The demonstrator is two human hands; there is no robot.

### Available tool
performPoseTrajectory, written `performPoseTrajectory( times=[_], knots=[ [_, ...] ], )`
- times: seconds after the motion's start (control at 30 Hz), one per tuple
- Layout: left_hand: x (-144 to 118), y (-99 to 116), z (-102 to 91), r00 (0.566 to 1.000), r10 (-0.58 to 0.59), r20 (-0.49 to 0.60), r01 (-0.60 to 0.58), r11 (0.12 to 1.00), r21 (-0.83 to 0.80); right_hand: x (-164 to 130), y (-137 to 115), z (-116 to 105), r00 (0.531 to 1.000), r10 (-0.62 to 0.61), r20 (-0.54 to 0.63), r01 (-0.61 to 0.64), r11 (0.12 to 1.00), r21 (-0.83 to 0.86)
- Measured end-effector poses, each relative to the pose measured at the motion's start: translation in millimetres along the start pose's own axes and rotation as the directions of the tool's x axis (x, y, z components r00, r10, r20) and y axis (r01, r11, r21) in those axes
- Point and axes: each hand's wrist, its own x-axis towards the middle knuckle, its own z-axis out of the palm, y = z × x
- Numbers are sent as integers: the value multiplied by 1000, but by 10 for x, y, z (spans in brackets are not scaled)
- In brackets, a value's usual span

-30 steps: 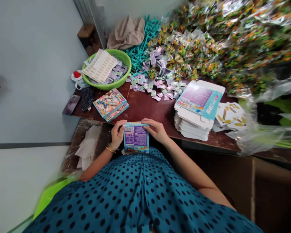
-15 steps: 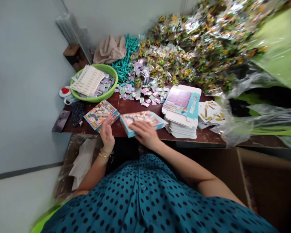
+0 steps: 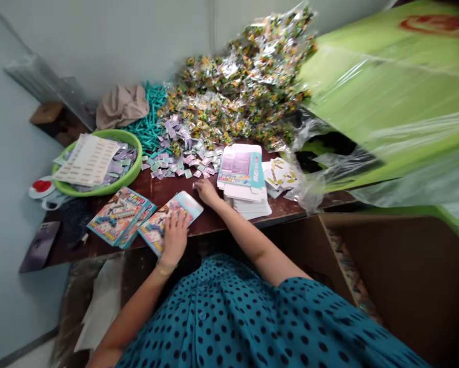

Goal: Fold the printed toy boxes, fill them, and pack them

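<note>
My left hand (image 3: 175, 236) lies flat, fingers spread, on a colourful toy box (image 3: 187, 205) at the table's front edge. Beside it on the left are flat printed boxes (image 3: 116, 215), overlapping each other. My right hand (image 3: 209, 194) is closed low over the table, its fingertips pinching a small pale packet (image 3: 194, 186) that is mostly covered. Just behind that hand, many small purple and green packets (image 3: 171, 162) are scattered. A stack of flattened cartons (image 3: 252, 205) stands to its right, a teal and purple printed one on top.
A green basin (image 3: 137, 163) holds packets and sticker sheets (image 3: 87, 159). Turquoise parts (image 3: 152, 110) and a heap of bagged orange-green pieces (image 3: 229, 102) fill the back. Printed sheets (image 3: 281, 174) lie right of the cartons. A phone (image 3: 41, 246) rests at the left edge; an open cardboard box (image 3: 397, 266) stands below right.
My right hand has left the toy box and moved to the packets. My left hand has come onto that box, which now lies turned, nearer the other boxes. The view has swung right.
</note>
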Motion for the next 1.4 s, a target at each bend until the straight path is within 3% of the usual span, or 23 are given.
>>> performPoseTrajectory(
  times=[0.07,0.13,0.27,0.37,0.5,0.6,0.7,0.73,0.8,0.87,0.93,0.97,1.03,1.1,1.13,1.17,1.2,1.27,1.4],
  knots=[
    [-254,-247,-75,999,49,15,-50,993,105,-447,-10,138,998,53,-44,-55,997,-48],
    [-438,-342,-93,999,40,-3,-38,983,182,-934,-3,264,997,56,-58,-60,997,-56],
    [-379,-78,60,999,-4,-33,9,985,170,-1703,128,320,995,-66,-73,74,992,98],
    [-180,182,192,1000,-11,-24,12,998,65,-1955,279,227,989,-106,-101,127,965,230],
    [-123,353,76,993,99,-57,-107,981,-161,-1999,324,43,977,14,-215,56,946,319],
    [-169,419,-267,968,81,-239,-156,937,-314,-1962,153,-234,925,178,-335,-14,899,439],
    [-166,482,-684,913,-20,-407,-165,895,-414,-1893,-167,-616,838,213,-502,67,873,483],
    [-152,503,-804,898,-54,-437,-161,884,-439,-1852,-298,-716,808,174,-562,131,879,459],
    [-118,537,-979,878,-104,-466,-147,869,-472,-1732,-579,-806,786,-20,-618,301,885,354],
    [-102,546,-1073,874,-124,-471,-137,865,-482,-1565,-821,-748,799,-299,-522,470,852,230],
    [-118,500,-1114,858,-158,-489,-107,876,-471,-1368,-886,-651,795,-498,-347,570,808,147],
    [-136,450,-1125,838,-199,-508,-70,884,-463,-1269,-807,-641,803,-515,-301,567,815,118],
    [-174,305,-1138,771,-318,-552,41,889,-456,-1111,-402,-774,862,-373,-343,415,908,54],
    [-193,151,-1142,699,-403,-591,112,878,-465,-1057,245,-1097,894,-50,-446,51,999,-10],
    [-193,94,-1140,676,-414,-609,115,876,-468,-1073,595,-1287,894,129,-430,-178,981,-76],
    [-185,58,-1134,666,-408,-624,99,878,-468,-1113,925,-1464,878,309,-366,-388,907,-166],
    [-170,45,-1123,670,-389,-632,73,882,-465,-1167,1211,-1609,841,460,-286,-528,812,-247],
    [-126,73,-1089,708,-336,-621,21,889,-457,-1291,1603,-1756,810,550,-203,-586,747,-313],
    [-21,194,-998,806,-279,-522,-32,859,-510,-1498,1789,-1595,847,496,-191,-530,754,-389]
  ],
)
